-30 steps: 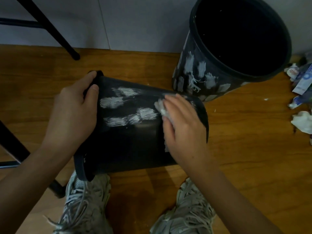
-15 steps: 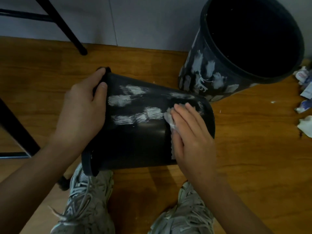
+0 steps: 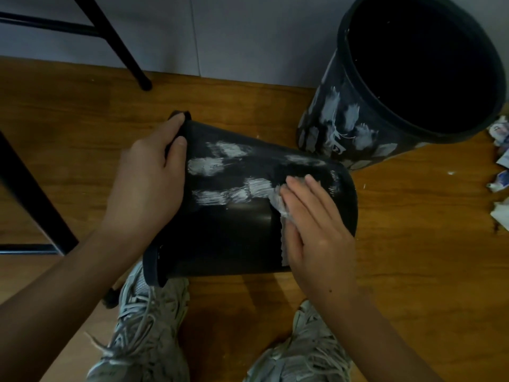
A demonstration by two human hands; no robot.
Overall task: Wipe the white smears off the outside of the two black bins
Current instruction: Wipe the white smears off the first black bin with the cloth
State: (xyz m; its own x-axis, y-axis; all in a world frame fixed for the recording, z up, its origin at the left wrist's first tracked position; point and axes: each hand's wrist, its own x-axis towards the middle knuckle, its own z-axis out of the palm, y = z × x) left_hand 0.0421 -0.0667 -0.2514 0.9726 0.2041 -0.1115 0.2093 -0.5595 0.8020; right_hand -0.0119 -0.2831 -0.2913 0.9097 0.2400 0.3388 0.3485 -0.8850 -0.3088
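Dim, soft, wide-angle edge distortion

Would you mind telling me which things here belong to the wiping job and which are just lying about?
In the job: tipped bin, upright bin, wipe, left hand gripping the rim, right hand pressing the wipe.

Lying about: crumpled wrappers, black stool leg.

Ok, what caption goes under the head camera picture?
Left hand steadies the tipped black bin while right hand wipes smears with a tissue.

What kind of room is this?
Probably an ordinary indoor room, maybe an office or classroom corner: a wooden floor, a plain grey wall, and black metal furniture legs by the bins.
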